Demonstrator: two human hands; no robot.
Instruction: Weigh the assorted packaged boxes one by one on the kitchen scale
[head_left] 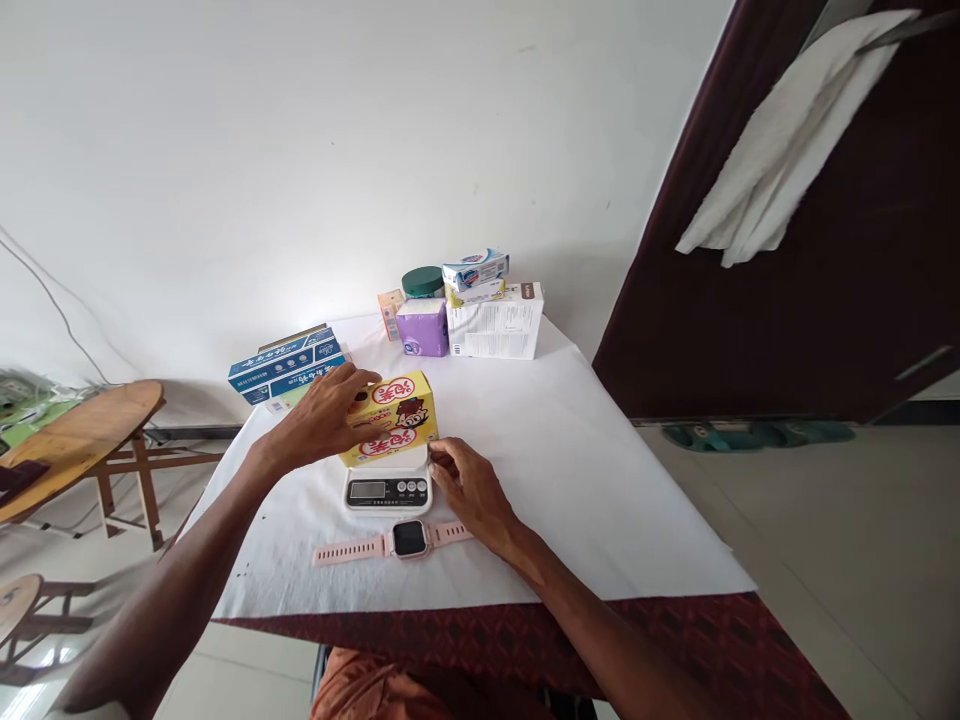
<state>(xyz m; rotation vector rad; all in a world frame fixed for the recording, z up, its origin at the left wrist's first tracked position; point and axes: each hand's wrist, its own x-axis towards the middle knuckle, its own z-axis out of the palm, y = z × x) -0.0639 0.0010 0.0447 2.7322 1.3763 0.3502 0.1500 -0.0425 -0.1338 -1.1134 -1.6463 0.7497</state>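
We are curling our left fingers [361,386] over the top of the yellow box [397,415], and the left hand [322,420] is clasping its left end. Our right fingers [442,456] are bending inward and meeting the box's near right corner, just where it overhangs the scale [388,490]; we cannot tell whether they are pinching that corner or only touching it. The right hand [474,492] is lying low beside the scale, its wrist passing over one strap of the pink watch [409,538].

The box is sitting on the scale, tilted slightly, near the middle of the desk [600,480]. The watch is lying flat just in front of the scale, straps stretched out left and right. Behind our left hand, blue boxes [289,368] are lying stacked. At the far edge, a purple box [422,328] and a white box [496,325] are standing side by side, with a soap pack [475,268] resting on top.
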